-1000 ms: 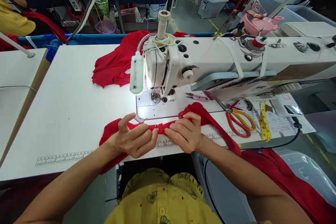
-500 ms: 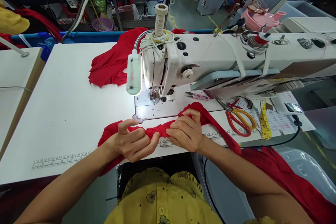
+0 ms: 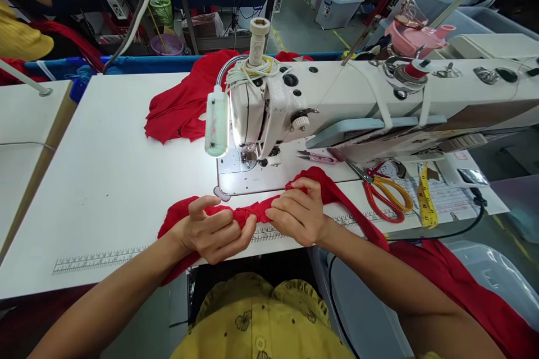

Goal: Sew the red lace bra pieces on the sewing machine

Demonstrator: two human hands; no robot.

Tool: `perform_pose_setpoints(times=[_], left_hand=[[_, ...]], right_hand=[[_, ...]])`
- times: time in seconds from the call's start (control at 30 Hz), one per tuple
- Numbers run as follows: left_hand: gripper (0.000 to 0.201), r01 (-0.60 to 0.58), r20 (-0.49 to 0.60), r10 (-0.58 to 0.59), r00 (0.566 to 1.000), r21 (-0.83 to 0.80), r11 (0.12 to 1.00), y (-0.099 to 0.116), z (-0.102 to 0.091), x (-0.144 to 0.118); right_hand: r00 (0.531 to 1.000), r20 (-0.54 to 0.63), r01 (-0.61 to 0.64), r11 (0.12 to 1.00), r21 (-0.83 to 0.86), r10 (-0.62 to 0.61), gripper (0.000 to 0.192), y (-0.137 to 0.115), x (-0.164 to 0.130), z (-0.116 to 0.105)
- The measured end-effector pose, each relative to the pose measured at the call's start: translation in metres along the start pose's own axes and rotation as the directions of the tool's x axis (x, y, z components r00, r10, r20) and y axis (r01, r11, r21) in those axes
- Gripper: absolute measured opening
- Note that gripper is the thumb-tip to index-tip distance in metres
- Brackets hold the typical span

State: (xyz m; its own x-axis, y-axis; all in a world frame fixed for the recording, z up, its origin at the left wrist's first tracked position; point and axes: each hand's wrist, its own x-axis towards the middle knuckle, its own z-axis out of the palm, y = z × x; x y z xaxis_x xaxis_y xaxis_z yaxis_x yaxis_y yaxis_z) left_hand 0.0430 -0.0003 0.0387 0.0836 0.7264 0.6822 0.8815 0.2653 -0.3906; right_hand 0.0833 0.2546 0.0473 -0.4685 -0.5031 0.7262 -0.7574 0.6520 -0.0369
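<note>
Both hands, left hand and right hand, pinch the red cloth at the tabletop's front edge.

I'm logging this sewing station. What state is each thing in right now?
Red fabric strip: bunched, pinched in both hands.
Left hand: closed on it.
Right hand: closed on it.
Machine lamp: lit.
Scissors: lying shut.
Red garment pile: crumpled behind machine.
</note>
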Motion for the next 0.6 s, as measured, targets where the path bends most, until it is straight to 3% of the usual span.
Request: perform_pose_setpoints(times=[0.1, 0.27, 0.37, 0.5, 0.6], left_hand=[[0.026, 0.053, 0.047, -0.053, 0.997, 0.009, 0.999, 0.001, 0.001, 0.000], [0.021, 0.028, -0.016, -0.028, 0.999, -0.021, 0.999, -0.002, -0.003, 0.014], [0.025, 0.146, -0.005, -0.147, 0.989, -0.077, 0.986, -0.006, -0.004, 0.017], [0.031, 0.466, -0.001, -0.469, 0.883, -0.120, 0.877, -0.017, -0.006, 0.021], [0.026, 0.629, -0.072, -0.641, 0.764, -0.136, 0.765, -0.026, -0.014, 0.040]], right_hand=[[0.999, -0.003, 0.032, 0.999, -0.026, -0.032, 0.013, 0.000, 0.001, -0.002], [0.996, -0.017, 0.083, 0.991, -0.105, -0.086, 0.013, -0.004, 0.007, -0.002], [0.994, 0.107, 0.031, 0.977, -0.213, -0.009, 0.011, -0.004, 0.013, -0.006], [0.961, 0.206, -0.094, 0.915, -0.393, 0.187, 0.010, -0.009, 0.026, -0.025], [0.945, 0.203, -0.191, 0.938, -0.289, 0.255, 0.012, -0.035, 0.040, -0.041]])
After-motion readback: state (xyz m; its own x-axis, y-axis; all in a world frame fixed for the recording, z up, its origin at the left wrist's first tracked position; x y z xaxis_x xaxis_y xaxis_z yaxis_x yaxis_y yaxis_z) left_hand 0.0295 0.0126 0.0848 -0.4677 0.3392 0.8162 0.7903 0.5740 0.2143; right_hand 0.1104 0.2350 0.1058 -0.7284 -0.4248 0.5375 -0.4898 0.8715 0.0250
